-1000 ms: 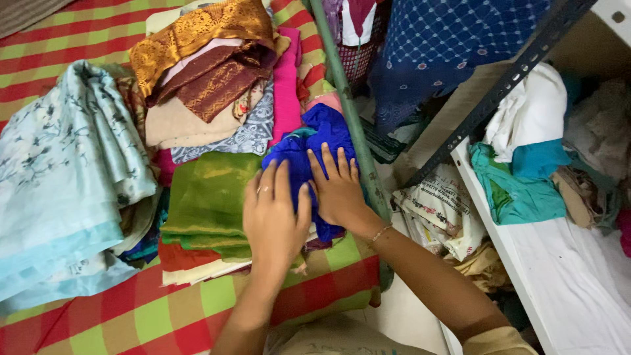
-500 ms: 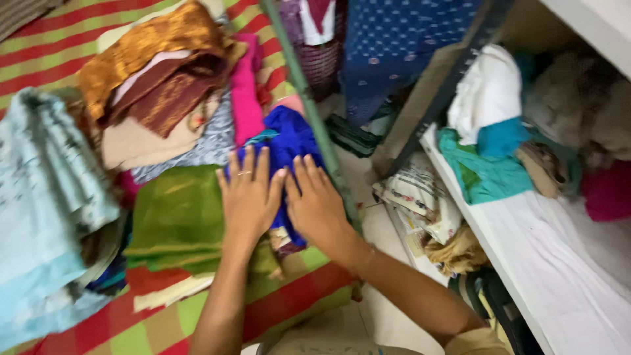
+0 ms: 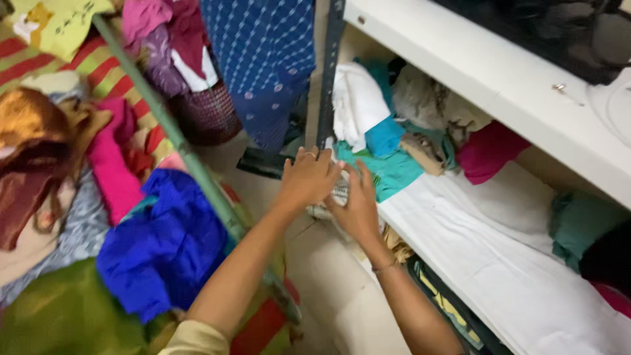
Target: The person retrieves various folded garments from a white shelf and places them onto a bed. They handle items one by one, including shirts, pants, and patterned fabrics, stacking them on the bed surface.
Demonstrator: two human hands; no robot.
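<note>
- hands out over the gap now: left hand (image 3: 307, 176) and right hand (image 3: 358, 207) side by side at the edge of the white shelf (image 3: 499, 263), fingers spread and loose, gripping nothing i can make out.
- teal cloth (image 3: 394, 172) lies on the shelf just past the fingertips (nearest thing, so likely what the reach is angled for).
- blue garment (image 3: 164, 243) sits apart on the bed, untouched.

Both arms outstretched, left hand (image 3: 307, 176) beside right hand (image 3: 358, 205).
</note>
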